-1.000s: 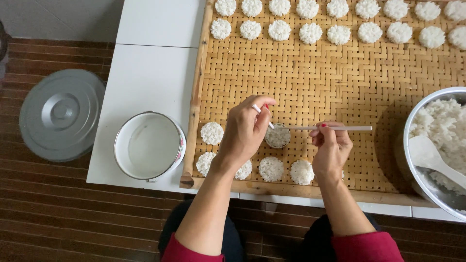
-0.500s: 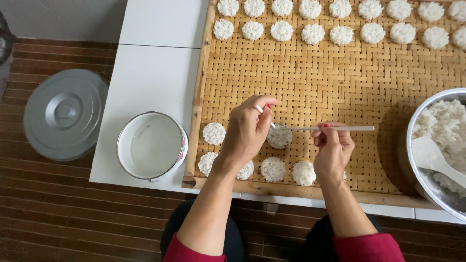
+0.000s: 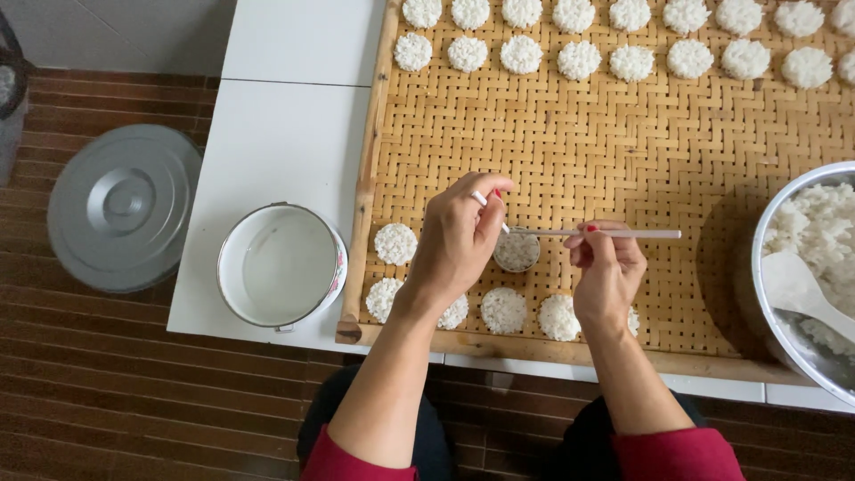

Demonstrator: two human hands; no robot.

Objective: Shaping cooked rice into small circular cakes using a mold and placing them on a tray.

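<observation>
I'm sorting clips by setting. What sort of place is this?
Probably a home kitchen or small food workshop. A large woven bamboo tray holds rows of round white rice cakes, a big metal bowl of cooked rice sits beside it, and a white enamel pot of water stands on the low white table.

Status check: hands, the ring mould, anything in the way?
Left hand pinching ring mould on woven tray. Right hand holding thin white stick, tip at the mould. Mould filled with rice. Rice cakes close beside; nothing blocking.

No packages, no labels, no signs, no screens in view
</observation>
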